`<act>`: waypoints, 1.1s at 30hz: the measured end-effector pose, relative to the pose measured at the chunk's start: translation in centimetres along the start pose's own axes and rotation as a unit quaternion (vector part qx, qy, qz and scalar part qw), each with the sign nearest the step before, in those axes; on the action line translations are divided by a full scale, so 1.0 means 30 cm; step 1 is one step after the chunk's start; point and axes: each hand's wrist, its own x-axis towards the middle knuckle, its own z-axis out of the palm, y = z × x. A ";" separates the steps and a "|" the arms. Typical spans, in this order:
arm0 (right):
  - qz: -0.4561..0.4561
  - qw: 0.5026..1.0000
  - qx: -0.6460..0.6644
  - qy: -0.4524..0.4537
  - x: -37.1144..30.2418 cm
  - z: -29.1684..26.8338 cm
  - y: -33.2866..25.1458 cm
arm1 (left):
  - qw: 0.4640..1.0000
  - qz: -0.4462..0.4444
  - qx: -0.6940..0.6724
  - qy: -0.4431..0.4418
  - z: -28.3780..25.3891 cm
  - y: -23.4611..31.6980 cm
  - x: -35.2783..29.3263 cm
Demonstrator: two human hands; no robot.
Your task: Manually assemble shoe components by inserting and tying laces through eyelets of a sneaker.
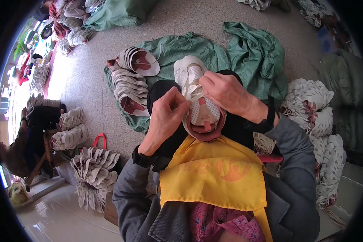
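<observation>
A white shoe upper (205,113) with a pink lining lies between my knees, its toe pointing away from me. A pale lace (196,97) crosses its throat. My left hand (165,117) is closed at the left edge of the throat, thumb and forefinger pinched on the lace. Over the right side of the upper, my right hand (225,90) is closed too, its fingers pinching the lace near the eyelets. The fingertips partly hide the lace ends. A yellow apron (213,181) covers my lap below the heel.
Nested stacks of white uppers (129,84) lie on a green woven sheet (173,46) ahead of me. More bundled uppers (93,171) stand at the left, and further bundles (310,105) at the right. A crumpled green sack (256,52) lies beyond my right knee.
</observation>
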 end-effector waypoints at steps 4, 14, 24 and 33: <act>0.081 0.987 0.138 0.016 -0.020 -0.006 0.000 | 0.998 -0.019 -0.062 -0.023 -0.013 -0.031 -0.007; 0.330 0.869 0.362 -0.067 -0.106 -0.063 0.000 | 0.988 -0.057 -0.144 -0.019 -0.018 -0.008 -0.009; 0.326 0.856 0.394 -0.068 -0.127 -0.079 0.028 | 0.989 -0.093 -0.088 -0.079 -0.070 0.011 -0.023; 0.022 0.984 0.173 0.033 0.044 0.032 0.005 | 0.996 0.049 0.079 0.014 0.019 0.025 0.010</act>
